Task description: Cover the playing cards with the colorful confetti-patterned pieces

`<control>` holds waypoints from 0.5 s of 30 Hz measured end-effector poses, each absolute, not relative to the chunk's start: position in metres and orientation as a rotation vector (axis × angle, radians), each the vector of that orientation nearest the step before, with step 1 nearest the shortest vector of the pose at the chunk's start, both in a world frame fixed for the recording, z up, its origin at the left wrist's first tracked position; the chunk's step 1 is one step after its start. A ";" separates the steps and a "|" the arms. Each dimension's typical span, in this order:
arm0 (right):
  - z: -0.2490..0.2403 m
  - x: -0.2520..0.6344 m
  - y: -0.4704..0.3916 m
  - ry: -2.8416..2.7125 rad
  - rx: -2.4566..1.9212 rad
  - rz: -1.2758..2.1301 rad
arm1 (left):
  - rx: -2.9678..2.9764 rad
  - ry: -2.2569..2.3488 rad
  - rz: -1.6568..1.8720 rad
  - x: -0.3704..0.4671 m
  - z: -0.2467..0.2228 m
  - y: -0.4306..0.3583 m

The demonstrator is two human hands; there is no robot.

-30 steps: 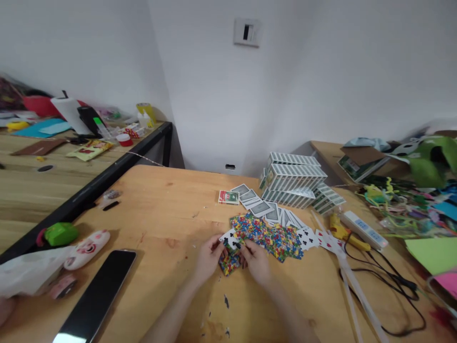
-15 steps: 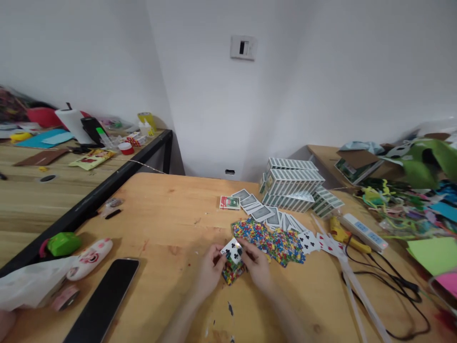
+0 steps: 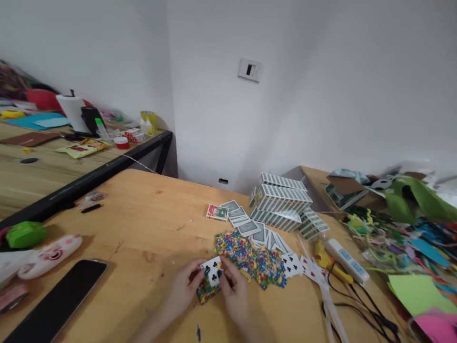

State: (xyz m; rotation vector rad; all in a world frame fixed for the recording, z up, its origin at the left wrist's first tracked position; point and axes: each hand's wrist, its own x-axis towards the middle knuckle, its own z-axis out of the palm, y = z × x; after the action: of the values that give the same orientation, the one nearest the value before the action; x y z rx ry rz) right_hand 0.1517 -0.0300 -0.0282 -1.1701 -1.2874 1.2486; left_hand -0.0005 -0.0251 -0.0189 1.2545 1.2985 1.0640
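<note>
A white playing card with black clubs [image 3: 214, 271] is pinched between my left hand [image 3: 184, 284] and my right hand [image 3: 234, 289], one at each side. Both hands are closed on its edges. Just beneath it, a colourful patterned piece [image 3: 204, 295] shows, partly hidden by the card and fingers. To the right of my right hand lies a spread of cards with colourful speckled backs [image 3: 246, 252]. Beyond that spread, grey-backed cards [image 3: 248, 227] fan out, and face-up club cards [image 3: 292, 264] and heart cards [image 3: 310, 267] continue to the right.
A red-and-green card box [image 3: 217, 212] lies near stacked striped boxes [image 3: 283, 197]. On the right are a yellow glue gun [image 3: 332, 264], a power strip [image 3: 348, 261], black cables and clear strips. A dark phone [image 3: 59, 297] and a pink-white case [image 3: 53, 256] lie left.
The camera view has turned and tilted, so the tabletop things and my hands appear farther left and mostly lower. Both hands keep the club card between them.
</note>
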 end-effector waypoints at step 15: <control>-0.024 0.151 -0.024 -1.333 -1.232 1.203 | 1.129 1.255 1.132 0.005 -0.016 -0.022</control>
State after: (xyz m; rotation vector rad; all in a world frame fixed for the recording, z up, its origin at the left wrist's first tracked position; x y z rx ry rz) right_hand 0.1512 -0.0240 -0.0241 -1.2317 -1.3330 1.2027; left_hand 0.0048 -0.0217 -0.0165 1.1292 1.2554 1.1325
